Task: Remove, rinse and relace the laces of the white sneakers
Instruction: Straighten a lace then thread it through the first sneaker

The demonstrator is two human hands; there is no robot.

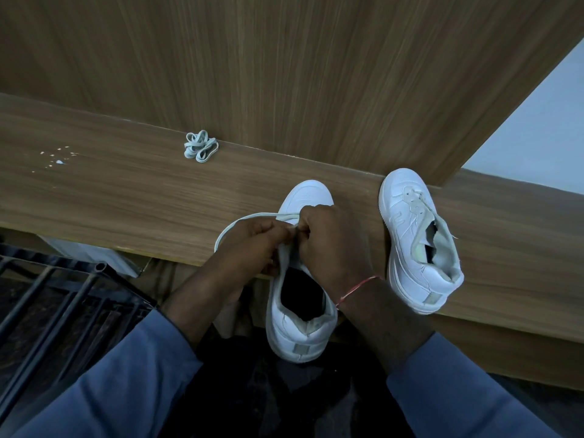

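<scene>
While left hand [252, 240] and right hand [331, 245] pinch one lace [235, 221] at centre sneaker [300, 330] — removing or relacing, unclear — right-frame sneaker [420, 248] sits unlaced, bundled lace [200, 150] upper-centre.

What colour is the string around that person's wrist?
Red. The thread is wrapped around the wrist and shows best in the head view.

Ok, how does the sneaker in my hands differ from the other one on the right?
The middle sneaker has a lace at its eyelets, pinched by the left hand and right hand; the right sneaker is unlaced and untouched. The middle sneaker's heel overhangs the shelf edge; the right sneaker lies farther onto the shelf. Both are white.
</scene>
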